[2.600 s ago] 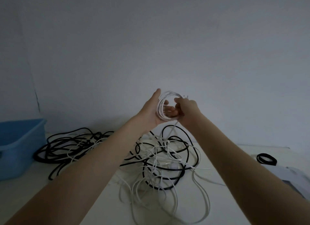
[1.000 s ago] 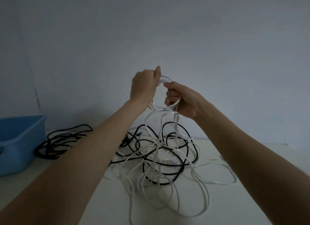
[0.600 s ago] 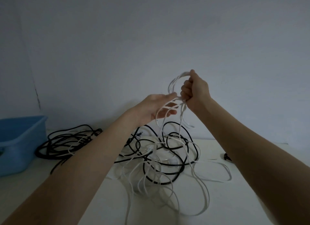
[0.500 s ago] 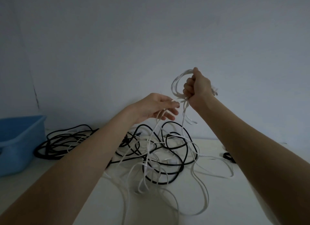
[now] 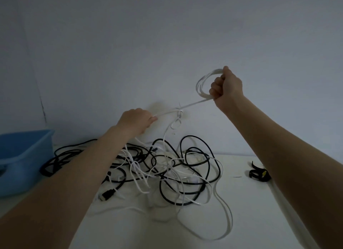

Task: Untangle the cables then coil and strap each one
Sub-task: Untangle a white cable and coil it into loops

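The right hand (image 5: 226, 87) is fisted round a small coil (image 5: 202, 85) of flat white cable, held up high against the wall; the left hand (image 5: 135, 122), lower and to the left, pinches the same white cable (image 5: 193, 104) where it leaves the coil. Between them the strand runs taut, slanting down from right to left, with a small knot (image 5: 178, 113) on it nearer the left hand. From there the cable drops to the pile (image 5: 167, 167) of white and black leads on the table (image 5: 241, 211). The left hand seems best placed to pick that snag loose.
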A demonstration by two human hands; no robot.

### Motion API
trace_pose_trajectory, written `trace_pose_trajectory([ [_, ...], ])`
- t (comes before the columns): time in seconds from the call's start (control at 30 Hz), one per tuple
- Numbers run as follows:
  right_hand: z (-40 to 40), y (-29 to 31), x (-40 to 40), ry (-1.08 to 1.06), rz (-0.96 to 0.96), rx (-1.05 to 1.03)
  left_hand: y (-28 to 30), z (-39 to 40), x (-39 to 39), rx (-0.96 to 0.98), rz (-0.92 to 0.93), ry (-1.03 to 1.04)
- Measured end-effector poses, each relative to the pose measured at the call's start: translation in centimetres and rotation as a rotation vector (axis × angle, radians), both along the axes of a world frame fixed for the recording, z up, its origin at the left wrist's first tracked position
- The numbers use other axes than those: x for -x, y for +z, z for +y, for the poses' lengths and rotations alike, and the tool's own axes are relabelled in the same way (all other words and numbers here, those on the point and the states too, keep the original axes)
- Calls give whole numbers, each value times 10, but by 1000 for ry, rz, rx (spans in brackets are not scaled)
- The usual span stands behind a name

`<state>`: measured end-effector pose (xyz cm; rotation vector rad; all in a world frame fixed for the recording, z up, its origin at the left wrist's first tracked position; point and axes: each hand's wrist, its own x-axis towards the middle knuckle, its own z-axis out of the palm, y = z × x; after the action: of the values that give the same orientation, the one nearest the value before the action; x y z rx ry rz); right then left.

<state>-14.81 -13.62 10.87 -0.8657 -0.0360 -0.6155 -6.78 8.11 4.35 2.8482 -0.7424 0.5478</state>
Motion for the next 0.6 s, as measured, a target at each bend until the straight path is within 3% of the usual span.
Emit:
trace_pose_trajectory([
  [0.13, 14, 9, 0, 90, -16, 161, -5, -16, 3, 283, 624, -294],
  [0.23, 20, 6, 1, 149, -1, 296, -1, -33, 24, 513, 858, -477],
  [0.33, 25, -1, 3, 157, 26, 414, 11, -46, 40, 624, 1135, -600],
  [0.43, 26, -4, 3, 182, 16, 404, 11, -57, 49, 700, 1303, -616],
  [0.6, 30, 3, 9, 268, -48, 251, 4, -71, 48, 1097, 1437, -495],
])
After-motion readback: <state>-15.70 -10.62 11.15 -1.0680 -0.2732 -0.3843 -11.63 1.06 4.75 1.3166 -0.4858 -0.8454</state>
